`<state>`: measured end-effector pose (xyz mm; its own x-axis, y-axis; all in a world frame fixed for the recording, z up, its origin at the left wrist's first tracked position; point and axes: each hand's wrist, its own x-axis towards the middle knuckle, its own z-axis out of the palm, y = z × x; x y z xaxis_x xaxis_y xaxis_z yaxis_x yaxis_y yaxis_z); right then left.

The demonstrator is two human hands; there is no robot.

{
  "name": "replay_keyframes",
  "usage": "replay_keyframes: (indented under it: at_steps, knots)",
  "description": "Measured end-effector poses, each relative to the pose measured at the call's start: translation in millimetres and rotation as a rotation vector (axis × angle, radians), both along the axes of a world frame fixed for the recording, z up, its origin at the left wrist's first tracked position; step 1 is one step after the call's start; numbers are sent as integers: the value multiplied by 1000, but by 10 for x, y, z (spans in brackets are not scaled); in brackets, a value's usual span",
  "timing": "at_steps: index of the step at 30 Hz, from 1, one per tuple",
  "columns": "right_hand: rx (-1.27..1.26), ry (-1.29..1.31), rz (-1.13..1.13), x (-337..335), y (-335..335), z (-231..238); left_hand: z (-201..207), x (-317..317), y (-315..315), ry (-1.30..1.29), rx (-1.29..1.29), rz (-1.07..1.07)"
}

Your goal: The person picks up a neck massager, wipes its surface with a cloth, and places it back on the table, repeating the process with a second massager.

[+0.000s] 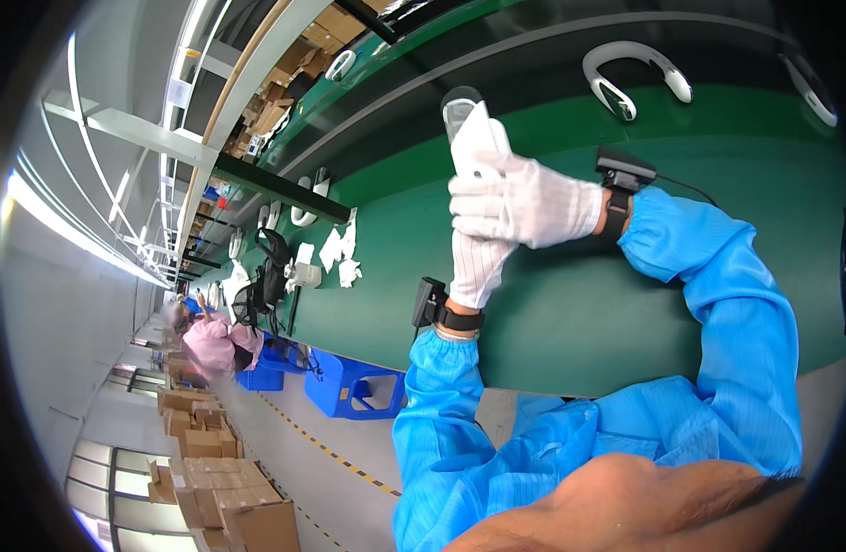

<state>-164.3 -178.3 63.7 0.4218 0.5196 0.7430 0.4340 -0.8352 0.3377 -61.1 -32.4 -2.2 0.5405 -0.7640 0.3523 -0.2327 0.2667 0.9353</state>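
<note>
Above the green bench, my two hands meet in white gloves. My right hand is closed, its fingers wrapped across my left hand and the lower part of a white device with a dark rounded tip. My left hand, in a striped glove, comes up from below and is closed round the same device. Its fingers are mostly hidden behind the right hand. A pointed white piece lies against the device; I cannot tell whether it is cloth or glove. The held end resembles the U-shaped white neck device farther back.
Another white device lies at the far right. Crumpled white cloths and a black bag are on the bench to the left. Blue stools stand beside it. A person in pink sits farther along; cardboard boxes line the floor.
</note>
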Motion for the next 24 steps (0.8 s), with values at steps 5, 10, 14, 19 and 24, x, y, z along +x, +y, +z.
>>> replay_keyframes:
  at_steps: [5,10,14,19,24]
  knots:
    - [192,-153,-293,31,-510,109,162,-308,215,-16,186,-69]
    - [60,-129,-278,-143,-87,50,59,-280,284,-133,185,-117]
    - [-137,-32,-80,-336,100,119,56,-410,273,794,35,-144]
    - [231,-97,-216,-179,-414,318,-52,-313,295,-424,265,-139]
    - [806,10,-28,16,-480,-149,-95,-346,277,-496,220,-154]
